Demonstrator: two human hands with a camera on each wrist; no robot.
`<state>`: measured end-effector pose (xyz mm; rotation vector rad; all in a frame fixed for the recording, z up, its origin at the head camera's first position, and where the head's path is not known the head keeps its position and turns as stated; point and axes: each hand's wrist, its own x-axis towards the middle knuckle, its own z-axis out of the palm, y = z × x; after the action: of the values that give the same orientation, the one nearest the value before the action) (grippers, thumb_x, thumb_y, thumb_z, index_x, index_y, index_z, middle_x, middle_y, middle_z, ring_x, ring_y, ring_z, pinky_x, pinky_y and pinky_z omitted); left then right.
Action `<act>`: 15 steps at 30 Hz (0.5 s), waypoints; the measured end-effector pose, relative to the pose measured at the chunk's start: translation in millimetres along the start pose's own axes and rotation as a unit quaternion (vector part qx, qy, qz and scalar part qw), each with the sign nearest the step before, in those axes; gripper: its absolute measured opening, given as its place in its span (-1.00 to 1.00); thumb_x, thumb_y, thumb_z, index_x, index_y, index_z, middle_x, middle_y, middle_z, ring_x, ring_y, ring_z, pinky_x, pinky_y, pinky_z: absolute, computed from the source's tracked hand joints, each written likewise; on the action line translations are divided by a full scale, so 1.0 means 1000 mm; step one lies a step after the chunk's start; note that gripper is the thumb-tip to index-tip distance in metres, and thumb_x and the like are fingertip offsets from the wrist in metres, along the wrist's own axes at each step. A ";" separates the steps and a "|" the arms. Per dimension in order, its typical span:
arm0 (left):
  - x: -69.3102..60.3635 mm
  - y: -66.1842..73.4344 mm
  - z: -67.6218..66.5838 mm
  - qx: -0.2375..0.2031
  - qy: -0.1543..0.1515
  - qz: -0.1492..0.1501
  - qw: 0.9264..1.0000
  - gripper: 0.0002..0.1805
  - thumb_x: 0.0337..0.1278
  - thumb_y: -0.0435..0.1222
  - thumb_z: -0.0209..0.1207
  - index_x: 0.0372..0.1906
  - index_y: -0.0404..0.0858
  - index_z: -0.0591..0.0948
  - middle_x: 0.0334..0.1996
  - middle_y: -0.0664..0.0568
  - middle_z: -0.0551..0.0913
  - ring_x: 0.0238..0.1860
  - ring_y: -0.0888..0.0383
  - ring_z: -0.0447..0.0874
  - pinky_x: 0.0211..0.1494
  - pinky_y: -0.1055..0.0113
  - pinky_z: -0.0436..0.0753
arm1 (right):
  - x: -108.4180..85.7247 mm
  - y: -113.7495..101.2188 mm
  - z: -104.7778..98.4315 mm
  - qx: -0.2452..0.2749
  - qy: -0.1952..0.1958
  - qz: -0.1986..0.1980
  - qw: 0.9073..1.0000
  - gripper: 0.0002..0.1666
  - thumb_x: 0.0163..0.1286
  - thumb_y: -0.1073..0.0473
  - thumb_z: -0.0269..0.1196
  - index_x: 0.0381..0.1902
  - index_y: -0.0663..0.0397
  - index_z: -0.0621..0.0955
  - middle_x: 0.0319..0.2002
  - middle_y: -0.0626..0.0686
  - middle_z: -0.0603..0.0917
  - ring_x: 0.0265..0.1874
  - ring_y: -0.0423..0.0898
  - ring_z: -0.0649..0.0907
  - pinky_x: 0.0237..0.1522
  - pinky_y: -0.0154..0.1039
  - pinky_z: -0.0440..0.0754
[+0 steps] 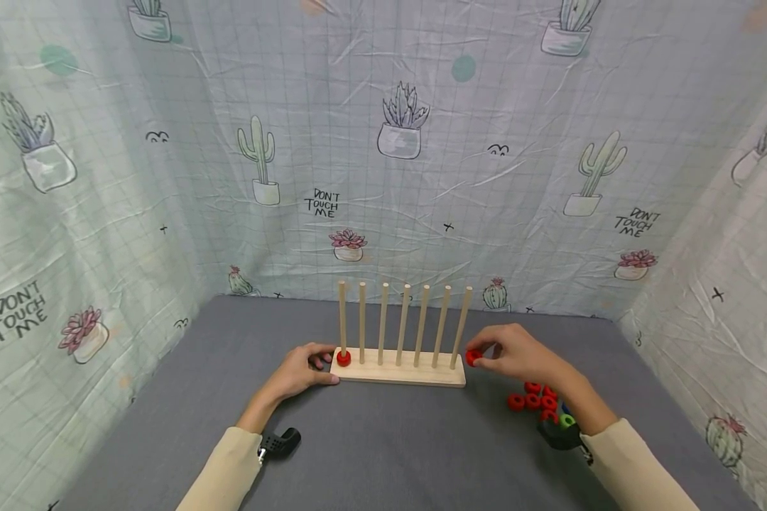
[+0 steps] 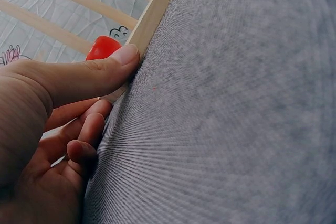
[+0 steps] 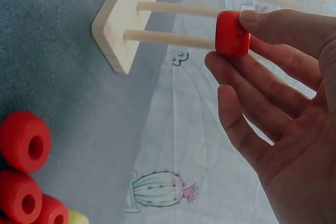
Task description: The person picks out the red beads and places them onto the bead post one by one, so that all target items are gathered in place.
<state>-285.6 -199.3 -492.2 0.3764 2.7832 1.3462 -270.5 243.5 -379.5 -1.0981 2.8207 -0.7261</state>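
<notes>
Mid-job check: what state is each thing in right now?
Wooden peg rack, pegs pointing up.
Leftmost peg, one red bead at its base.
Other six pegs, bare.
Left hand, gripping the rack's left end.
Held red bead, on no peg.
Right hand, pinching that bead.
Loose red beads, clustered right of the rack.
Green bead, loose beside them.
Blue piece, mostly hidden.
</notes>
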 end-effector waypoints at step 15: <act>0.000 0.000 0.001 0.001 0.001 0.000 1.000 -0.26 -0.10 -0.25 0.61 0.27 -0.33 0.63 -0.11 -0.02 0.68 -0.19 0.16 0.53 -0.09 0.28 0.52 | 0.015 -0.021 -0.001 0.023 -0.008 -0.028 0.999 -0.73 0.39 0.23 0.37 0.04 0.01 0.76 -0.06 -0.04 0.78 -0.21 -0.26 0.71 -0.17 -0.29 0.71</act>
<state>-285.8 -198.6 -492.6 0.3753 2.7872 1.3435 -268.6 220.5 -366.8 -1.1745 2.7556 -0.7781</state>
